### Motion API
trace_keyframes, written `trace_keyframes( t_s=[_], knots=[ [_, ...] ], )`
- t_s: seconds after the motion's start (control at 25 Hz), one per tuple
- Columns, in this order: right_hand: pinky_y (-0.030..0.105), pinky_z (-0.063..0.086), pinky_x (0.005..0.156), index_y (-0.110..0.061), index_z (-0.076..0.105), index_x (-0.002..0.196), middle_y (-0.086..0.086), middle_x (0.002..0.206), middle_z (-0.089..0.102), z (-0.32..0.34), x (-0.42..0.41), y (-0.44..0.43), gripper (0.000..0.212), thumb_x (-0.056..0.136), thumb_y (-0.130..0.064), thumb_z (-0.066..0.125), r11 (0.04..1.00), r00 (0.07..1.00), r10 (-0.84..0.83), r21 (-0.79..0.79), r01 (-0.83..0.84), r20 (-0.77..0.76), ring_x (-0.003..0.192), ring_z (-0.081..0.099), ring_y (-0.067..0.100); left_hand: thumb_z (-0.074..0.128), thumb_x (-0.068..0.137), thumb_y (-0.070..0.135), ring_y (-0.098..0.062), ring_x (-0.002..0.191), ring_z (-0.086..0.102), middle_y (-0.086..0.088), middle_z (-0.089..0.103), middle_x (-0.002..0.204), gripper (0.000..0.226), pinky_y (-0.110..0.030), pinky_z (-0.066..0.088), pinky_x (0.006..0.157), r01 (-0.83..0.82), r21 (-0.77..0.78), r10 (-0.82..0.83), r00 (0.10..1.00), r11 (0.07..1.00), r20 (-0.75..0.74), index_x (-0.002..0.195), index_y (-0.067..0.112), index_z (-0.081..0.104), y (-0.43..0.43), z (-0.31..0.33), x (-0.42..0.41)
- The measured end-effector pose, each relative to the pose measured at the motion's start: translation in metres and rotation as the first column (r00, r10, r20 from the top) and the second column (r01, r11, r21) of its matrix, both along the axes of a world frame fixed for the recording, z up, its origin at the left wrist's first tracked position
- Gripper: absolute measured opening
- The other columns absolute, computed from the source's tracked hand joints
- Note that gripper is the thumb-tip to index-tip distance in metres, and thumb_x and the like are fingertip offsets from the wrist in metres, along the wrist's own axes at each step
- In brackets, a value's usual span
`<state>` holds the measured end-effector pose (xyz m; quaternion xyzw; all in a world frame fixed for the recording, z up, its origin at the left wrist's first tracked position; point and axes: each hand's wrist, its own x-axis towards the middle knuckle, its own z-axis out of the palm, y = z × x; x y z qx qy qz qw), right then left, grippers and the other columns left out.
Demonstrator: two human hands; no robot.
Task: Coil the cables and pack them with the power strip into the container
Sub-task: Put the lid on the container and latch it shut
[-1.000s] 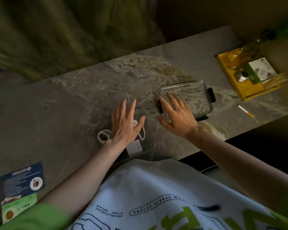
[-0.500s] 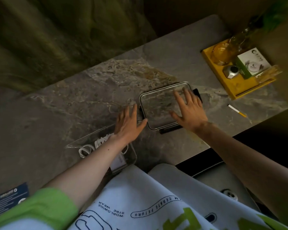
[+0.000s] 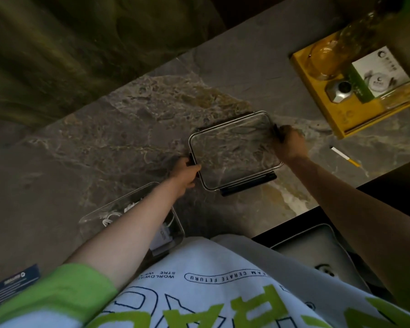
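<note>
A clear lid (image 3: 234,147) with black clips lies on the marble table. My left hand (image 3: 185,172) grips its left edge and my right hand (image 3: 289,144) grips its right edge. Nearer to me, a clear container (image 3: 92,215) sits by the table's front edge, partly hidden under my left forearm. Inside it I see white coiled cable (image 3: 109,218) and a white power strip (image 3: 162,235).
A yellow tray (image 3: 341,119) at the far right holds a glass bottle, a white-green box and a small metal piece. A cigarette (image 3: 344,156) lies near the right table edge. A dark blue card (image 3: 14,282) sits at the lower left. Below the table stands a grey seat.
My left hand left the container and went to the lid's left clip. My right hand slid from the lid's top to its right edge. Both hands now clasp the lid.
</note>
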<state>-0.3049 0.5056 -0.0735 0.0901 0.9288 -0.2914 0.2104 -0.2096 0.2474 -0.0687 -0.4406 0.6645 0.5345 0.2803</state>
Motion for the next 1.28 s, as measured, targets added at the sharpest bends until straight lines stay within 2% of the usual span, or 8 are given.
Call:
trace_keyframes(
  t_s=[0.16,0.28,0.44,0.68,0.92,1.04,1.12,1.28],
  knots=[
    [0.039,0.047,0.093,-0.009,0.067,0.12,0.02,0.122,0.066,0.002,-0.004,0.002,0.034,0.098,-0.029,0.052,0.994,0.994,-0.108,-0.031,0.109,0.033,0.116,0.059,0.039,0.055,0.095,0.013,-0.025,0.094,0.058,-0.016,0.061,0.113,0.031,-0.043,0.051,0.085,-0.058,0.048,0.056,0.998,0.997,0.037,0.125,0.005,0.05,-0.003,-0.007,-0.001],
    [0.04,0.047,0.088,-0.009,0.067,0.115,0.021,0.118,0.067,0.004,-0.005,0.006,0.027,0.096,-0.017,0.05,0.99,0.99,-0.138,-0.024,0.138,0.009,0.112,0.06,0.041,0.054,0.096,0.01,-0.022,0.083,0.056,-0.016,0.057,0.108,0.028,-0.031,0.051,0.065,-0.124,0.015,0.123,0.992,0.992,0.018,0.123,0.004,0.05,-0.004,-0.007,0.002],
    [0.03,0.041,0.072,-0.01,0.068,0.11,0.013,0.1,0.068,0.02,0.0,0.002,0.028,0.09,-0.006,0.049,0.969,0.978,-0.202,-0.156,0.193,-0.046,0.09,0.061,0.026,0.06,0.092,0.013,-0.019,0.085,0.058,-0.01,0.059,0.106,0.019,-0.025,0.046,0.056,-0.174,-0.009,0.173,0.982,0.985,-0.08,0.108,0.017,0.049,-0.02,-0.003,0.006],
    [0.015,0.043,0.052,-0.012,0.062,0.094,0.0,0.072,0.059,0.067,0.014,-0.03,0.026,0.094,0.004,0.042,0.863,0.968,-0.244,-0.469,0.186,-0.066,0.056,0.055,0.003,0.062,0.091,0.011,-0.012,0.074,0.058,-0.004,0.061,0.096,0.023,-0.028,0.049,0.066,-0.162,0.074,0.178,0.924,0.984,-0.338,0.113,0.013,0.055,-0.059,0.039,0.026],
    [0.024,0.055,0.058,-0.013,0.056,0.082,0.006,0.077,0.059,0.1,0.047,-0.074,0.031,0.096,0.01,0.04,0.738,0.989,-0.145,-0.663,0.124,0.024,0.06,0.061,0.006,0.059,0.091,0.003,-0.012,0.087,0.061,0.002,0.06,0.094,0.019,-0.02,0.057,0.063,-0.084,0.144,0.144,0.866,0.986,-0.479,0.103,0.016,0.052,-0.114,0.091,0.092],
    [0.034,0.055,0.074,0.008,0.053,0.089,0.011,0.084,0.057,0.108,0.069,-0.1,0.008,0.094,0.004,0.048,0.696,1.0,-0.031,-0.718,0.02,-0.003,0.077,0.059,0.019,0.055,0.092,-0.001,-0.019,0.087,0.062,-0.005,0.056,0.093,0.022,-0.021,0.058,0.072,-0.135,0.199,0.223,0.819,0.971,-0.529,0.092,0.02,0.049,-0.139,0.103,0.131],
    [0.031,0.053,0.076,0.017,0.049,0.096,0.015,0.089,0.054,0.112,0.08,-0.114,0.016,0.093,0.001,0.049,0.654,0.999,0.026,-0.755,-0.046,-0.039,0.083,0.056,0.021,0.055,0.092,0.0,-0.023,0.089,0.062,-0.008,0.056,0.096,0.023,-0.021,0.057,0.075,-0.155,0.202,0.243,0.796,0.967,-0.554,0.088,0.021,0.048,-0.152,0.107,0.154],
    [0.034,0.049,0.083,0.0,0.055,0.091,0.013,0.092,0.055,0.126,0.112,-0.141,0.007,0.095,-0.002,0.05,0.648,0.984,0.151,-0.743,-0.167,-0.089,0.088,0.054,0.023,0.058,0.091,0.005,-0.019,0.092,0.059,-0.001,0.054,0.093,0.023,-0.035,0.054,0.087,-0.136,0.061,0.145,0.789,0.989,-0.596,0.088,0.025,0.049,-0.176,0.111,0.197]
  ],
)
